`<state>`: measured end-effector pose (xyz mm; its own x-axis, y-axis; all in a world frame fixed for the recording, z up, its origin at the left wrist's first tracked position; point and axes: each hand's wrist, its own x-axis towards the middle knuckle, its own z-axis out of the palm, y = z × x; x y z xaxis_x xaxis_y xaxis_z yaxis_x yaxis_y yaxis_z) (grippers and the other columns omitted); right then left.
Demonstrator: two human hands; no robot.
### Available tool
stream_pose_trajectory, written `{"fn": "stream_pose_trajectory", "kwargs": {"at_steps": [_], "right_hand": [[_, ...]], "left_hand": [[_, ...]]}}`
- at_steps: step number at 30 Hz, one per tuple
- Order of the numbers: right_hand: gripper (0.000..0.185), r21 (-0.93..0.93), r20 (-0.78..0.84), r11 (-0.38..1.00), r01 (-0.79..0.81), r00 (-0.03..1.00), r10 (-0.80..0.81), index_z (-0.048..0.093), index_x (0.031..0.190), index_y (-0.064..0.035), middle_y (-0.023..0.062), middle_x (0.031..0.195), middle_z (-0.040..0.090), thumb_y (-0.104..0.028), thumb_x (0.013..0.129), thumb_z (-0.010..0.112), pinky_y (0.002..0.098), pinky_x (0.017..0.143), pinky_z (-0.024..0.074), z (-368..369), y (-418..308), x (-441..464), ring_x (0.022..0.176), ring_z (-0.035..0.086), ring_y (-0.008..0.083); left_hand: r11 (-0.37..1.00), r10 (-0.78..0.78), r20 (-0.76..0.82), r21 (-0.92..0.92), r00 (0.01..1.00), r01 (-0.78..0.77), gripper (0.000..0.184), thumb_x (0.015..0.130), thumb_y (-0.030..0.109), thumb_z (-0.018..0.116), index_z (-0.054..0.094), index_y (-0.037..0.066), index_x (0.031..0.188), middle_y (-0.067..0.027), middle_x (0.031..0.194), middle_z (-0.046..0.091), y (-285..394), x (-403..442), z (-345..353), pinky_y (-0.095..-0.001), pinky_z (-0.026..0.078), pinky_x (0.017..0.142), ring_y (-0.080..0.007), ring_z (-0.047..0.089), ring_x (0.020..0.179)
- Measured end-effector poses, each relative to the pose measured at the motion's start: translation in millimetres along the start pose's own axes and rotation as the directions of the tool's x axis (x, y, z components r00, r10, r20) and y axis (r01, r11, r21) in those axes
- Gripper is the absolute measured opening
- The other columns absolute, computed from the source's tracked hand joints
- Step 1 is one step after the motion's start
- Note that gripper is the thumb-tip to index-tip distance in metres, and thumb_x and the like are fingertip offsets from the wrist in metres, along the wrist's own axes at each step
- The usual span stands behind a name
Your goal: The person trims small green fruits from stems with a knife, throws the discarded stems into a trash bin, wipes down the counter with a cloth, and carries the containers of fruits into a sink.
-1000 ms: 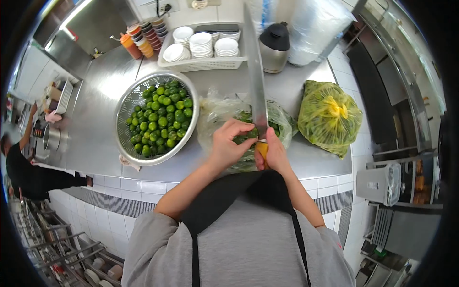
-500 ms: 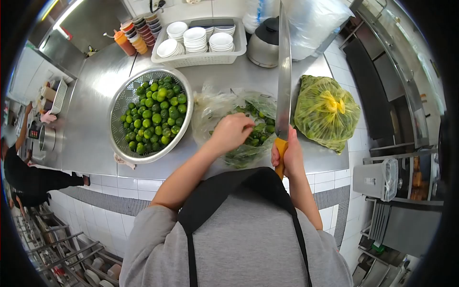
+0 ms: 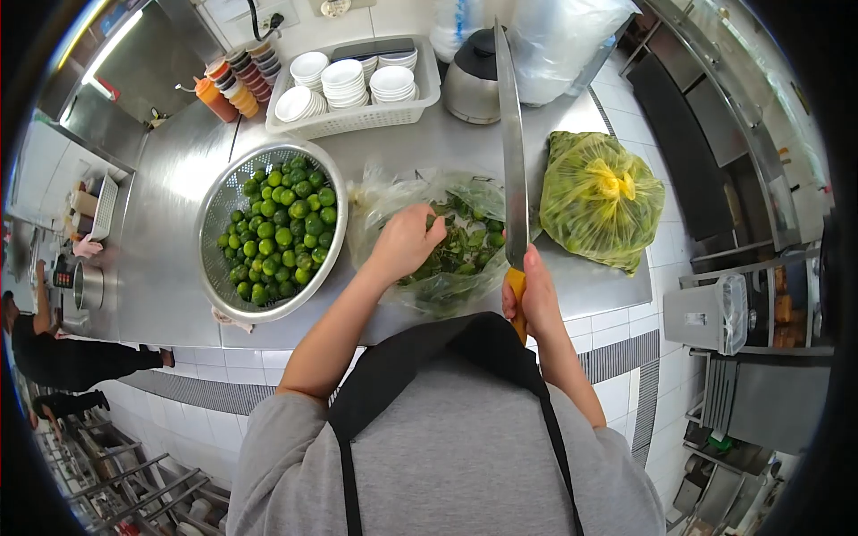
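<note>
My left hand (image 3: 407, 241) is closed over a clear plastic bag (image 3: 368, 207), with a small dark green thing at its fingertips, apparently a lime (image 3: 432, 220), mostly covered. Leaves (image 3: 454, 248) and several limes lie inside the opened bag. In my right hand (image 3: 534, 295) a long knife (image 3: 513, 152) is held upright by its yellow handle, blade pointing away from me, just right of the bag. To the left, a metal colander (image 3: 213, 277) holds a large pile of green limes (image 3: 281, 232).
A tied yellowish bag of greens (image 3: 601, 201) sits at the right. Behind are a white basket (image 3: 375, 116) of small dishes, a steel jug (image 3: 472, 85), sauce bottles (image 3: 214, 98) and plastic bags (image 3: 559, 54). Another person (image 3: 80, 357) stands far left. The steel table's edge (image 3: 268, 338) is near me.
My left hand has drawn slightly left over the bag, and a dark green thing now shows at its fingertips. The knife stays upright in my right hand. The view has shifted a little.
</note>
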<state>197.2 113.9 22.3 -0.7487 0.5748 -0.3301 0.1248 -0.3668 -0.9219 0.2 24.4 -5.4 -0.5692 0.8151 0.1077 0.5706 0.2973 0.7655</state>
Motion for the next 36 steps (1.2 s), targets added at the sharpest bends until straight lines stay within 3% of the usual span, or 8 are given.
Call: {"fn": "stream_pose_trajectory", "kwargs": {"at_steps": [8, 9, 11, 14, 20, 25, 29, 36], "right_hand": [[0.042, -0.082, 0.083, 0.995, 0.049, 0.996, -0.042, 0.035, 0.127, -0.0076, 0.0004, 0.051, 0.04, -0.033, 0.093, 0.033, 0.0219, 0.039, 0.0341, 23.0, -7.8, 1.1, 0.041, 0.038, 0.0075], [0.042, -0.092, 0.105, 0.992, 0.088, 0.991, -0.078, 0.035, 0.128, -0.0079, 0.0003, 0.051, 0.04, -0.032, 0.093, 0.034, 0.0218, 0.039, 0.0341, 23.5, -5.4, 1.9, 0.042, 0.038, 0.0073], [0.042, -0.11, 0.148, 0.98, 0.166, 0.978, -0.149, 0.034, 0.129, -0.0084, -0.0001, 0.052, 0.04, -0.031, 0.094, 0.034, 0.0216, 0.04, 0.0342, 23.7, 1.6, 4.8, 0.042, 0.038, 0.007], [0.045, -0.078, 0.16, 0.983, 0.169, 0.975, -0.155, 0.031, 0.133, -0.0094, -0.0015, 0.052, 0.039, -0.031, 0.094, 0.034, 0.0209, 0.041, 0.0342, 33.1, -1.6, 3.8, 0.043, 0.038, 0.0063], [0.048, -0.116, 0.196, 0.972, 0.205, 0.964, -0.18, 0.026, 0.136, -0.0107, -0.0037, 0.051, 0.036, -0.031, 0.094, 0.034, 0.0198, 0.043, 0.0334, 39.6, -6.0, 2.5, 0.044, 0.038, 0.0052], [0.047, -0.105, 0.173, 0.982, 0.154, 0.976, -0.135, 0.034, 0.131, -0.0089, -0.0023, 0.049, 0.037, -0.037, 0.094, 0.033, 0.0208, 0.038, 0.0316, 44.0, -12.4, 3.1, 0.039, 0.037, 0.0064], [0.043, -0.071, 0.15, 0.995, 0.068, 0.987, -0.056, 0.041, 0.118, -0.0091, 0.0003, 0.047, 0.039, -0.042, 0.093, 0.03, 0.0221, 0.034, 0.0288, 48.4, -15.7, 7.7, 0.035, 0.036, 0.008], [0.044, 0.072, 0.243, 0.996, -0.06, 0.969, 0.04, 0.039, 0.115, -0.014, 0.0025, 0.046, 0.039, -0.048, 0.093, 0.022, 0.0229, 0.034, 0.0294, 51.6, -12.7, 22.1, 0.035, 0.035, 0.0101]], "left_hand": [[0.997, -0.076, -0.008, -0.035, 0.997, 0.075, 0.022, 0.08, 0.025, 0.057, 0.057, 0.003, 0.085, -0.0093, 0.06, 0.055, 7.8, -8.4, 2.0, -0.0304, 0.04, 0.05, -0.0126, 0.049, 0.054], [0.896, -0.153, 0.116, -0.403, 0.981, 0.188, 0.02, 0.081, 0.023, 0.057, 0.058, 0.004, 0.087, -0.0081, 0.064, 0.056, -0.6, -8.4, 5.1, -0.0287, 0.04, 0.051, -0.0121, 0.05, 0.056], [0.307, -0.132, 0.398, -0.854, 0.908, 0.419, 0.017, 0.082, 0.019, 0.057, 0.059, 0.006, 0.091, -0.0056, 0.073, 0.059, -25.8, -7.8, 13.9, -0.0253, 0.04, 0.053, -0.011, 0.052, 0.061], [0.212, -0.152, 0.228, -0.943, 0.962, 0.257, 0.019, 0.083, 0.01, 0.056, 0.058, 0.004, 0.1, -0.0045, 0.087, 0.06, 16.2, -14.6, 10.5, -0.0222, 0.045, 0.061, -0.0117, 0.056, 0.072], [0.254, -0.141, 0.16, -0.948, 0.977, 0.192, 0.026, 0.079, -0.004, 0.058, 0.057, -0.001, 0.105, -0.0077, 0.095, 0.062, 18.8, -23.1, 7.1, -0.0236, 0.048, 0.075, -0.012, 0.059, 0.081], [0.528, -0.115, -0.017, -0.848, 0.993, 0.047, 0.027, 0.072, -0.005, 0.065, 0.061, 0.0, 0.098, -0.0055, 0.085, 0.06, 16.9, -22.5, 7.7, -0.0222, 0.049, 0.067, -0.0108, 0.058, 0.073], [0.79, 0.09, -0.299, -0.559, 0.95, -0.251, 0.027, 0.07, -0.002, 0.068, 0.063, 0.002, 0.096, -0.0073, 0.085, 0.061, 24.7, -26.7, 5.2, -0.0228, 0.049, 0.064, -0.0121, 0.059, 0.071], [0.916, 0.302, -0.428, -0.116, 0.852, -0.383, 0.029, 0.064, 0.0, 0.07, 0.064, 0.002, 0.092, -0.0093, 0.084, 0.06, 37.6, -42.1, -6.7, -0.0268, 0.048, 0.066, -0.0193, 0.059, 0.073]]}}
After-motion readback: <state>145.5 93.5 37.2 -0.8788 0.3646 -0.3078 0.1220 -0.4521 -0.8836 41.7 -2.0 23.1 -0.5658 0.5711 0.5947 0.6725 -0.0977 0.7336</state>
